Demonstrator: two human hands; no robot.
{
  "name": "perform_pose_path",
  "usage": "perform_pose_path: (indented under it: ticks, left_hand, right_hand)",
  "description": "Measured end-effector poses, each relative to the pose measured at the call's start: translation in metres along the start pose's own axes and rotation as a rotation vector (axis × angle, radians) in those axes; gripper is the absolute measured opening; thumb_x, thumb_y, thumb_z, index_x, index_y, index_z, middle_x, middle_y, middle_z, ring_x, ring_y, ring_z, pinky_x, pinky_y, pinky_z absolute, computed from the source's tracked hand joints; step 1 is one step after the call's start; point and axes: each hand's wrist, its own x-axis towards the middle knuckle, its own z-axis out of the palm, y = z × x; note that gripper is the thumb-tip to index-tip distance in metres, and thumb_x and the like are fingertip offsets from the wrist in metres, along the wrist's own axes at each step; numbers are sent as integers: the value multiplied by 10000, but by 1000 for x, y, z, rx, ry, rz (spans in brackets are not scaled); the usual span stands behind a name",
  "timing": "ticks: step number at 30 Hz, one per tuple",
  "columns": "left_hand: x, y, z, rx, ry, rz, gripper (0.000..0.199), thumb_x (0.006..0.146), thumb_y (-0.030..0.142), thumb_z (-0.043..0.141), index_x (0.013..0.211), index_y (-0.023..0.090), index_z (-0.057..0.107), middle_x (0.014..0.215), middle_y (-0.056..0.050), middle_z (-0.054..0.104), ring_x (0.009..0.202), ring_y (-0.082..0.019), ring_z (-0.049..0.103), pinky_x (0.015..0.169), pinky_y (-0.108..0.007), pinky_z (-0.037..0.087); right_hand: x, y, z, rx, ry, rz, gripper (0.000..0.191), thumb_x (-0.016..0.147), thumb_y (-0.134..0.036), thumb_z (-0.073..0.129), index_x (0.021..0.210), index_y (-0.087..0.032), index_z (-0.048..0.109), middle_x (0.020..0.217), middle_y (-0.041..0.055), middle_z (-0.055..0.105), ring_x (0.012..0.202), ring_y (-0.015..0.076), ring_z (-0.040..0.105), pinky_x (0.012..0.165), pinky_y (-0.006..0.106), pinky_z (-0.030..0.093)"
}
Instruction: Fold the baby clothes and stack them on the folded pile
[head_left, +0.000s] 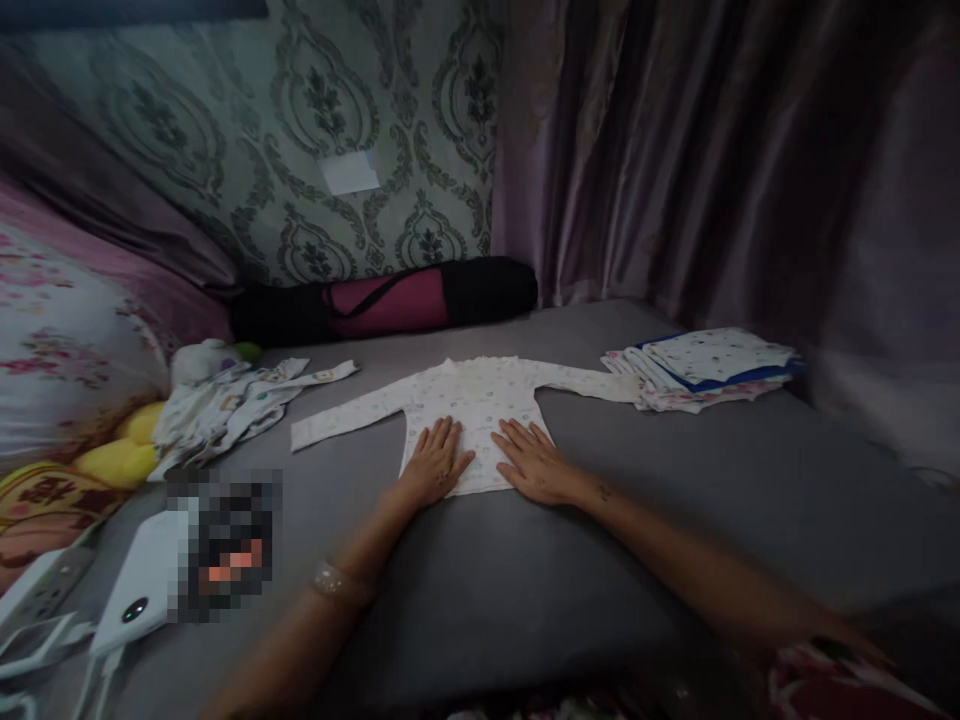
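Note:
A small white long-sleeved shirt [476, 400] with a fine print lies spread flat on the grey bed sheet [540, 590], its sleeves stretched out to both sides. My left hand [437, 465] rests on the lower left of the shirt, fingers extended. On the lower right part lies my right hand [534, 465], palm down with the fingers spread. Neither hand grips anything. The right sleeve's cuff reaches a stack of folded clothes [720, 360], and the left sleeve ends on the bare sheet.
Crumpled printed clothes [232, 405] lie at the left beside yellow plush toys [124, 450]. Nearer are a white device [142, 570] with cables and a power strip [49, 590]. A long black and maroon bag [390, 300] lies along the wall, with curtains [585, 150] at the right.

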Motion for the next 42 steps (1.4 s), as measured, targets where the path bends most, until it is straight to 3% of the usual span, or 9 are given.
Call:
perform_pose_path:
  ticks: [6, 15, 26, 31, 34, 37, 39, 42]
  left_hand:
    - [-22, -17, -1, 14, 28, -52, 653, 975, 538, 197, 1491, 149, 291, 1566, -137, 258, 1458, -268, 207, 1174, -492, 186]
    - [-27, -8, -11, -37, -12, -204, 709, 960, 591, 192, 1499, 137, 278, 1576, -160, 211, 1467, -291, 163, 1165, -527, 163]
    - [-35, -30, -18, -103, -51, -86, 622, 986, 525, 218, 1501, 182, 280, 1587, -114, 200, 1475, -240, 133, 1189, -461, 132]
    - [-41, -42, -14, -208, 43, -85, 652, 959, 534, 322, 1475, 136, 331, 1597, -150, 136, 1477, -269, 104, 1186, -437, 184]
    - [-44, -49, -6, -281, 135, -76, 645, 940, 534, 365, 1435, 121, 394, 1560, -164, 267, 1446, -259, 248, 1168, -415, 261]
    - [-45, -56, 2, -319, 216, -50, 592, 926, 541, 393, 1371, 160, 481, 1492, -146, 408, 1400, -264, 349, 1150, -445, 303]
    - [-44, -58, 5, -326, 250, -28, 581, 918, 541, 414, 1349, 163, 506, 1473, -144, 435, 1386, -273, 371, 1143, -454, 320]
    - [-43, -58, 7, -319, 265, -10, 570, 916, 533, 426, 1335, 158, 521, 1462, -148, 447, 1376, -291, 384, 1128, -474, 343]
  right_hand:
    - [-1, 3, 3, -19, 23, -3, 600, 985, -452, 268, 1497, -143, 322, 1575, 134, 218, 1464, 252, 146, 1187, 478, 117]
    - [3, 7, 10, -93, 4, 19, 602, 985, -463, 246, 1506, -166, 302, 1587, 97, 193, 1466, 257, 136, 1178, 528, 85]
    - [7, 17, 5, -94, -84, -37, 642, 972, -520, 239, 1515, -180, 282, 1588, 89, 180, 1468, 256, 114, 1183, 517, 101]
    - [-4, 30, 0, 40, -51, -119, 625, 980, -533, 232, 1518, -218, 276, 1587, 77, 200, 1466, 242, 127, 1192, 491, 101]
    - [-22, 41, -7, 168, -66, -119, 629, 980, -535, 265, 1524, -221, 259, 1591, 65, 185, 1468, 228, 121, 1198, 464, 107]
    - [-39, 53, -22, 308, -136, -58, 609, 969, -534, 323, 1486, -212, 362, 1580, 65, 230, 1462, 230, 159, 1193, 446, 138]
    - [-46, 64, -37, 401, -190, -42, 558, 956, -506, 384, 1413, -203, 485, 1552, 71, 310, 1439, 237, 248, 1178, 421, 203]
    - [-48, 91, -63, 479, -242, -8, 421, 906, -440, 505, 1221, -210, 664, 1409, 60, 533, 1288, 251, 491, 1074, 371, 389]
